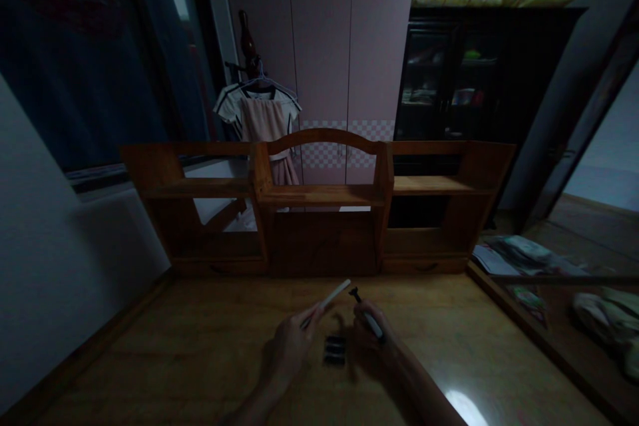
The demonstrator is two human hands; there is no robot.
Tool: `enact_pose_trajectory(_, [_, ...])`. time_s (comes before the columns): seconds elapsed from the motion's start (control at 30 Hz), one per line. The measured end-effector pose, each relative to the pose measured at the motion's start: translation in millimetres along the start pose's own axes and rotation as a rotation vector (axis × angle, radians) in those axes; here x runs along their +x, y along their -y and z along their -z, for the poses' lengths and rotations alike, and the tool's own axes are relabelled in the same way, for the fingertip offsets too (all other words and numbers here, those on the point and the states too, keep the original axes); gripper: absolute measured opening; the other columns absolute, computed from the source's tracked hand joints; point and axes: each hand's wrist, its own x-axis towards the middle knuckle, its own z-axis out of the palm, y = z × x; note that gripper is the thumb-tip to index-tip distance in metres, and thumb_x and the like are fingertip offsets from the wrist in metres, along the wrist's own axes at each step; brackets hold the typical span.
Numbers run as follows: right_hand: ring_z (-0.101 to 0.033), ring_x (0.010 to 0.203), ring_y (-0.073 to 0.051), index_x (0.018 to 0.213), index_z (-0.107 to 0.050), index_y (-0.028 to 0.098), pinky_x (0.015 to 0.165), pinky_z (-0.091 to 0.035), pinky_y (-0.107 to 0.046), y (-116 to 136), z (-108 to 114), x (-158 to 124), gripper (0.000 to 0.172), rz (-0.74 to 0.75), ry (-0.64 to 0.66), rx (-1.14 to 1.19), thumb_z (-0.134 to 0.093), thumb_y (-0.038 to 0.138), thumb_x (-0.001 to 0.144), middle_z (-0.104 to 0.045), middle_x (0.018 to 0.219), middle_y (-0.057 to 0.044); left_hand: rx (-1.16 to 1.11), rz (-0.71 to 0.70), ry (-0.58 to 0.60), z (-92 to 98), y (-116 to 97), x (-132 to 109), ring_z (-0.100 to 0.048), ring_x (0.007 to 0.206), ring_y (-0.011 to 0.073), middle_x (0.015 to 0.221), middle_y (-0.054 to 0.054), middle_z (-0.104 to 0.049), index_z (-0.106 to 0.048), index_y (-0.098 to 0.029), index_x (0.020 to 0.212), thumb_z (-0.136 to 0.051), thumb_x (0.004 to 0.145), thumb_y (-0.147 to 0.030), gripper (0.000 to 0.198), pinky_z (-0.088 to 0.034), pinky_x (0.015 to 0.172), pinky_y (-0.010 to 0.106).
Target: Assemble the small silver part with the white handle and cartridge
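Note:
My left hand (293,341) is closed around a slim pale stick (335,293), possibly a toothbrush, which slants up to the right; its exact kind is too dim to tell. In my right hand (375,331) is a razor (372,323) with a black head and a black-and-white handle, its head tilted up and left towards the stick's tip. A small gap separates the two tips. On the tabletop between my hands lies a small group of dark rectangular pieces (334,351), stacked in a short column; neither hand touches them.
The wooden tabletop (210,339) spans the foreground, backed by a wooden shelf unit (322,196). A wall (64,246) borders the left. Papers (524,254) and cloth (606,323) lie beyond the right edge. Wardrobes stand behind; the room is dim.

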Motion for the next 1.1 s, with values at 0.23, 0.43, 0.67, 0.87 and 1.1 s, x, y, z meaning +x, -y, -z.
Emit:
enact_pose_trajectory(0.23, [-0.018, 0.024, -0.004, 0.046, -0.030, 0.020, 0.028, -0.010, -0.018, 5.5, 5.2, 3.1, 0.047, -0.009, 0.074, 0.016, -0.061, 0.042, 0.073, -0.028, 0.030, 0.008, -0.126, -0.045, 0.071, -2.4, -0.7, 0.4, -0.060, 0.103, 0.0216, 0.111, 0.004, -0.064, -0.065, -0.022, 0.110, -0.048, 0.085, -0.046, 0.038, -0.047, 0.088, 0.029])
enact_pose_trajectory(0.43, [-0.019, 0.024, -0.004, 0.047, -0.032, 0.019, 0.028, -0.011, -0.019, 4.2, 10.0, 5.8, 0.044, -0.013, 0.099, 0.015, -0.056, 0.040, 0.077, -0.029, 0.030, 0.007, -0.140, -0.007, -0.029, -0.2, 6.1, 4.7, -0.060, 0.102, 0.0210, 0.111, 0.004, -0.064, -0.064, -0.021, 0.111, -0.047, 0.086, -0.045, 0.039, -0.047, 0.088, 0.029])
enact_pose_trajectory(0.67, [-0.020, 0.026, -0.004, 0.048, -0.033, 0.019, 0.029, -0.012, -0.019, 5.7, 4.7, 2.0, 0.043, -0.009, 0.078, 0.011, -0.056, 0.040, 0.078, -0.029, 0.033, 0.007, -0.165, 0.006, 0.056, 2.3, 2.0, 6.1, -0.060, 0.102, 0.0207, 0.109, 0.003, -0.065, -0.065, -0.022, 0.109, -0.049, 0.085, -0.045, 0.037, -0.046, 0.090, 0.030])
enact_pose_trajectory(0.87, [-0.020, 0.024, -0.004, 0.047, -0.031, 0.019, 0.028, -0.012, -0.018, 6.7, 2.1, 1.2, 0.045, -0.020, 0.086, 0.021, -0.056, 0.038, 0.079, -0.027, 0.031, 0.008, -0.164, -0.012, 0.046, 3.2, -5.4, 2.0, -0.059, 0.105, 0.0203, 0.113, 0.002, -0.063, -0.064, -0.021, 0.111, -0.048, 0.084, -0.045, 0.039, -0.045, 0.091, 0.029])
enact_pose_trajectory(1.1, [-0.020, 0.022, -0.005, 0.046, -0.031, 0.020, 0.027, -0.011, -0.018, 2.8, 10.6, 7.1, 0.046, -0.026, 0.154, 0.029, -0.055, 0.041, 0.079, -0.027, 0.028, 0.007, -0.021, -0.021, -0.013, 3.3, -11.8, -3.9, -0.061, 0.100, 0.0211, 0.110, 0.003, -0.064, -0.063, -0.026, 0.112, -0.046, 0.086, -0.046, 0.038, -0.047, 0.085, 0.027])
